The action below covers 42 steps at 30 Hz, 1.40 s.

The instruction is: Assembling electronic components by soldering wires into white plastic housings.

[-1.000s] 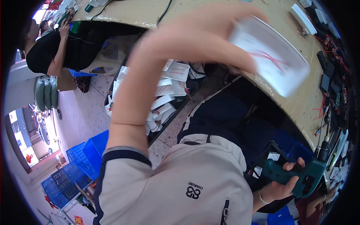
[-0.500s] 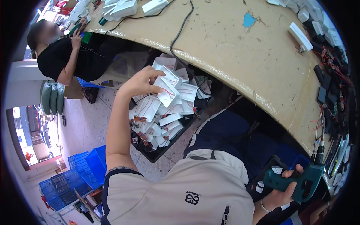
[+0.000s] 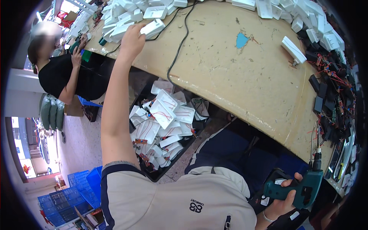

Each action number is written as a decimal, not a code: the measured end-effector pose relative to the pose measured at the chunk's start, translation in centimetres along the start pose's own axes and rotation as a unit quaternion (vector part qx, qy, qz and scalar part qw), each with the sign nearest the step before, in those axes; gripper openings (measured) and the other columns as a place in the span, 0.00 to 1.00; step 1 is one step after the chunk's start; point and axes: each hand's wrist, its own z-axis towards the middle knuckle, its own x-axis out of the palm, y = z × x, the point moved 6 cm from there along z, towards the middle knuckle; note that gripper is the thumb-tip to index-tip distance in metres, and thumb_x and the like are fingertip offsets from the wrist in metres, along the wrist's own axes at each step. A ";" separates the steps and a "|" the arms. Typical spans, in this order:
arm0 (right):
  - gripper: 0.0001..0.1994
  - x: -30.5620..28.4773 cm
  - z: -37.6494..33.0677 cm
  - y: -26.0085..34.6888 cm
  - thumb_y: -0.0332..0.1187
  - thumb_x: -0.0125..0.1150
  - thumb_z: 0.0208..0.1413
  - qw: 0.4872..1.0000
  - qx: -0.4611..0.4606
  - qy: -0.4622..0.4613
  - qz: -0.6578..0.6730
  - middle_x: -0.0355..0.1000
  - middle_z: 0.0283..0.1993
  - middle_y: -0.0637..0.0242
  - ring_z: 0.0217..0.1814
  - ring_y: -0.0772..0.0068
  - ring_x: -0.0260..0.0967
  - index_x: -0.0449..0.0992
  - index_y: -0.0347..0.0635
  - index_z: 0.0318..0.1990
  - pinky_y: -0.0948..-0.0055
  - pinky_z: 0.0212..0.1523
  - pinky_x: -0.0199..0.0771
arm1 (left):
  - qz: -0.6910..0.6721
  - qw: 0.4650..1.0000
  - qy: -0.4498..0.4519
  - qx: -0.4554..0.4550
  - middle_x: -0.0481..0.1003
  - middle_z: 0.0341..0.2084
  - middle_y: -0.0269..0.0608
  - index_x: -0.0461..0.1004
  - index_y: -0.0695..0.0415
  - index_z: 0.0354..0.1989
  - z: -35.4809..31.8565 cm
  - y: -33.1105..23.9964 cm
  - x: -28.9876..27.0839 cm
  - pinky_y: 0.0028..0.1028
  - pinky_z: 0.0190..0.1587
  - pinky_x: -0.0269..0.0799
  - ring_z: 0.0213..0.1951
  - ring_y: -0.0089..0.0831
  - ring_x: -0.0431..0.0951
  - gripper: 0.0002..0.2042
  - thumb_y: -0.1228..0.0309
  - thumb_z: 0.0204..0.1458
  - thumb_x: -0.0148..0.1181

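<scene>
My left hand [image 3: 133, 41] reaches over the table's far left edge. Its thumb and fingers close about the near end of a white plastic housing [image 3: 154, 28]; the fingertips are partly hidden. At the lower right, my right hand [image 3: 283, 200] grips a green power screwdriver [image 3: 303, 189], its bit pointing up beside the table edge. Below the table, a black bin [image 3: 157, 174] is heaped with open white plastic shells [image 3: 162, 114], with red wires and small boards among them.
White housings [image 3: 155, 12] are piled along the table's [image 3: 214, 65] far side. One housing [image 3: 294, 50] lies apart, left of black parts and red wires [image 3: 331, 99]. A black cable [image 3: 180, 46] crosses the top. Another person [image 3: 61, 76] works at far left; blue crates [image 3: 61, 205] stand lower left.
My left hand has let go of a white shell in the bin and moved up and away to a housing on the table. My right hand still holds the screwdriver.
</scene>
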 end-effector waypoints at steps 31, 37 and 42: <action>0.27 -6.4 0.0 -2.7 0.36 0.57 0.51 0.964 0.024 -0.061 0.257 0.60 0.50 0.46 0.37 0.64 0.69 0.55 0.29 0.54 0.74 0.31 0.76 | -0.343 0.728 0.440 0.398 0.69 0.40 0.50 0.67 0.64 0.45 -6.9 -41.2 8.8 0.34 0.45 0.65 0.44 0.45 0.68 0.23 0.56 0.48 0.52; 0.26 -8.3 0.0 -3.5 0.36 0.54 0.53 0.942 0.009 -0.059 0.329 0.59 0.51 0.47 0.34 0.66 0.67 0.55 0.33 0.55 0.73 0.30 0.73 | -0.344 0.754 0.353 0.433 0.69 0.39 0.48 0.70 0.60 0.44 -4.6 -44.4 8.0 0.34 0.44 0.65 0.44 0.42 0.69 0.17 0.62 0.49 0.54; 0.26 -9.3 -0.3 -4.1 0.36 0.54 0.53 0.938 0.005 -0.079 0.339 0.59 0.51 0.46 0.34 0.65 0.67 0.54 0.32 0.56 0.73 0.31 0.73 | -0.267 0.732 0.302 0.549 0.68 0.41 0.42 0.72 0.57 0.41 -6.5 -52.5 8.7 0.33 0.46 0.63 0.46 0.36 0.68 0.13 0.74 0.45 0.55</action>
